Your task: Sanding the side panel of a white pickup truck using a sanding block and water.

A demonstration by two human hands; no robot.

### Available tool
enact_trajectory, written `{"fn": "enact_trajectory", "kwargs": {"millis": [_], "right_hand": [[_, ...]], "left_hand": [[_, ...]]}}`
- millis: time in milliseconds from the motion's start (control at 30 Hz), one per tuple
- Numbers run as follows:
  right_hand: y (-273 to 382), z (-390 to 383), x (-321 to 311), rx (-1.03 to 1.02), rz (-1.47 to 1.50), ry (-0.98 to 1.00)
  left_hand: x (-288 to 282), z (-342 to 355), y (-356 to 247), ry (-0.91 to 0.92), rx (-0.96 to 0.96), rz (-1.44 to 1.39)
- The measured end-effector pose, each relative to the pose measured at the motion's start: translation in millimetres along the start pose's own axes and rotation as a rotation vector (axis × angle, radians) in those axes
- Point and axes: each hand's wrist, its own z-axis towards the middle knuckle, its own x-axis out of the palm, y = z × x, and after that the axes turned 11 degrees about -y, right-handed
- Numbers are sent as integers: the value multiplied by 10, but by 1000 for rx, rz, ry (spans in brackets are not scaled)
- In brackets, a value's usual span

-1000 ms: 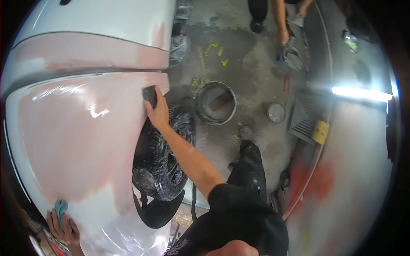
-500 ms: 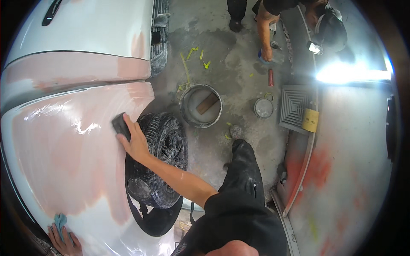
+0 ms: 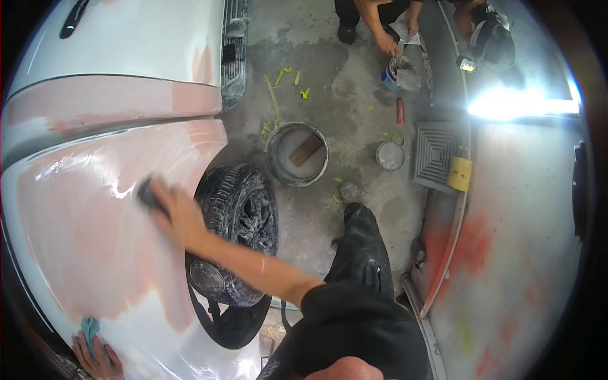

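Head view: the right hand (image 3: 179, 212) is pressed flat on the wet, pink-primed fender (image 3: 82, 221) of a white car, its fingers closed over a dark sanding block (image 3: 147, 193) that lies against the panel just left of the wheel arch; the hand is motion-blurred. The left hand (image 3: 95, 354) rests at the lower edge of the same fender, fingers clamped on a blue cloth (image 3: 90, 329) and well apart from the right hand. The tyre (image 3: 244, 221) sits just beside the right forearm, under the arch. On the concrete floor (image 3: 354, 82) beyond the tyre stands a grey bucket (image 3: 296, 153) containing a flat wooden piece, with a smaller round tin (image 3: 390, 154) near it to the right. At the top edge, another person's hand (image 3: 386, 45) reaches towards a blue-and-white can (image 3: 392, 69).
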Motion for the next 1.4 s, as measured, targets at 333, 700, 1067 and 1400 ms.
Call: {"fn": "enact_trajectory", "kwargs": {"millis": [333,700,1067,1400], "right_hand": [[562,-809,188,-322,-45,-94],[-737,1162,-66,120,-80,-269],[625,-1107,205,-506,-128,73],[879,-775,255,-275,-197,176]], "left_hand": [[-22,89,-74,10,-58,7],[63,423,-184,-95,-139,-142],[-102,300,-150,-69,-167,-118],[-91,319,-152,-87,-176,-104]]}}
